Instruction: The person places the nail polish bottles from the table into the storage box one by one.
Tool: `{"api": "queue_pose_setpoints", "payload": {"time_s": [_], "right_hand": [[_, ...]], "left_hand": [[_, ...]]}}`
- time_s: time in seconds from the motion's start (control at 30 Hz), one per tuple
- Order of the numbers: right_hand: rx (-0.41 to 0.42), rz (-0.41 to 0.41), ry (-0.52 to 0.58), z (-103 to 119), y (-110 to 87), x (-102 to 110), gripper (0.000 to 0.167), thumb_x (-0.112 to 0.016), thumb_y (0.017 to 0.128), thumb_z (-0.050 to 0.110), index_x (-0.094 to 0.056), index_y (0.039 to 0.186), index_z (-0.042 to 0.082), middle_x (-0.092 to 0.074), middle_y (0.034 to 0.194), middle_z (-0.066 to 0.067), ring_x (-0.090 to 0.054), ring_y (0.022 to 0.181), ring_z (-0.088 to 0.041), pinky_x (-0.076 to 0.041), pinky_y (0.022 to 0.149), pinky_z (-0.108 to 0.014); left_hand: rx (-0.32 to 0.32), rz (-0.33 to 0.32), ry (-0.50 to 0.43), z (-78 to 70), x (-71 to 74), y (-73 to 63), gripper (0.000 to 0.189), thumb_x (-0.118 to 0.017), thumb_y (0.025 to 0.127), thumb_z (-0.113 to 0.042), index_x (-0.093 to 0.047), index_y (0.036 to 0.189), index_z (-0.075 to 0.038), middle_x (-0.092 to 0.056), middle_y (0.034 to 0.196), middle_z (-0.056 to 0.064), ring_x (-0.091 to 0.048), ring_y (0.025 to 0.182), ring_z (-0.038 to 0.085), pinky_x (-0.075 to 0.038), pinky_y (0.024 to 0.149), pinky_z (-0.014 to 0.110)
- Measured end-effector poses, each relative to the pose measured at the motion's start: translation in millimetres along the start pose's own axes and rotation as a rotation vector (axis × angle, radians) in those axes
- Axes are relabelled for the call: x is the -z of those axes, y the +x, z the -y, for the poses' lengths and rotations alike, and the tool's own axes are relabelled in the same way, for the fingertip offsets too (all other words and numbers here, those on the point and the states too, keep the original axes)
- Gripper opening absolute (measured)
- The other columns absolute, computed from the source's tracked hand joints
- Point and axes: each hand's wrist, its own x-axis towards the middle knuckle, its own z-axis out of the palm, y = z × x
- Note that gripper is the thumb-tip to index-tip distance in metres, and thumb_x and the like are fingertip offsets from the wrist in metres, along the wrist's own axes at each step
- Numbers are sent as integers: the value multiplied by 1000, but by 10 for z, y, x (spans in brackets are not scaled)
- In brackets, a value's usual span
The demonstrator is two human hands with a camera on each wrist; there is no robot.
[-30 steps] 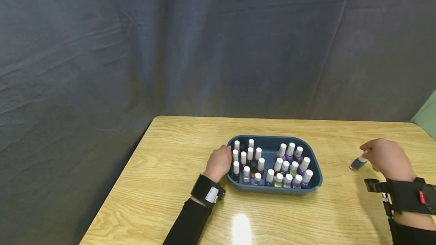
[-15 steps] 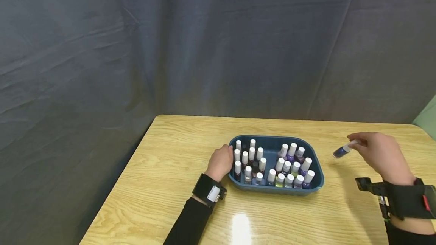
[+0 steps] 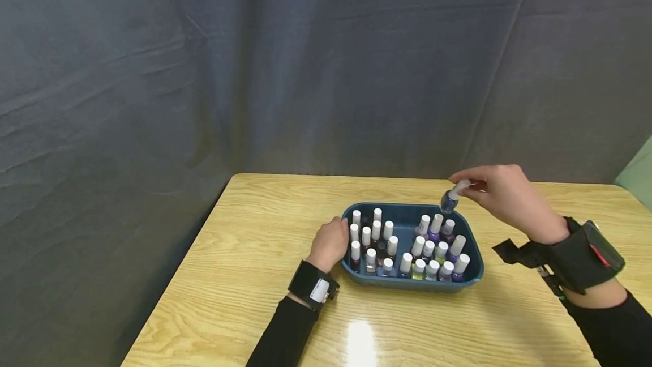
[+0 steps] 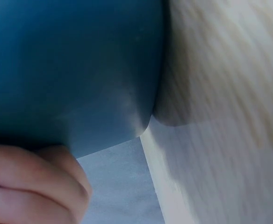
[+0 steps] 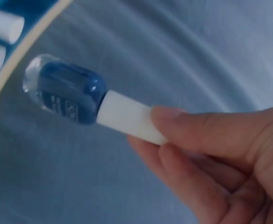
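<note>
A dark blue plastic bin on the table holds several white-capped nail polish bottles, grouped at its left and right. My left hand grips the bin's left end; in the left wrist view its curled fingers lie against the blue wall. My right hand pinches a blue nail polish bottle by its white cap, above the bin's back right edge. In the right wrist view the bottle is tilted, with thumb and fingers on the cap.
The wooden table extends around the bin. A grey cloth hangs behind it and down the left side. Between the two bottle groups the bin's floor shows toward the back.
My right hand has lifted the blue nail polish bottle off the table at the right and carried it left to the bin. The left hand stays on the bin.
</note>
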Motion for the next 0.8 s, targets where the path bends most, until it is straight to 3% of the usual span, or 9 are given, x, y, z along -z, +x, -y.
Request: {"api": "queue_pose_setpoints", "payload": {"time_s": [0.1,0.4,0.6,0.8], "right_hand": [[58,74,36,95,114,-43,22,-71,73,-4,-70,95,1,-68,88,-11,-58,72,-15,-52,68,-36],[211,231,100,210,330,-312,23,-66,75,-10,-70,94,3,-70,91,-7,-64,78,-15,-53,72,-34],[234,337,103,191,325,-468,22,-64,78,-8,-69,97,1,-70,93,-8,-63,76,-12,-53,72,-32],[256,354,73,138,320,-627,21,-62,78,-9,-70,94,2,-70,90,-7,-61,72,-8,-53,69,-30]], "left_hand": [[2,-1,-3,2,-4,3,39,-31,100,-26,-59,95,1,-64,83,20,-65,76,30,-47,55,36],[3,2,-8,-1,-9,5,39,-31,101,-26,-58,94,2,-64,80,19,-65,74,29,-46,53,35],[5,11,-15,-10,-14,1,39,-31,101,-26,-58,95,1,-63,80,18,-64,73,28,-45,52,34],[-1,9,-12,-19,-4,1,40,-30,101,-25,-58,96,2,-64,81,19,-64,72,27,-45,52,33]]}}
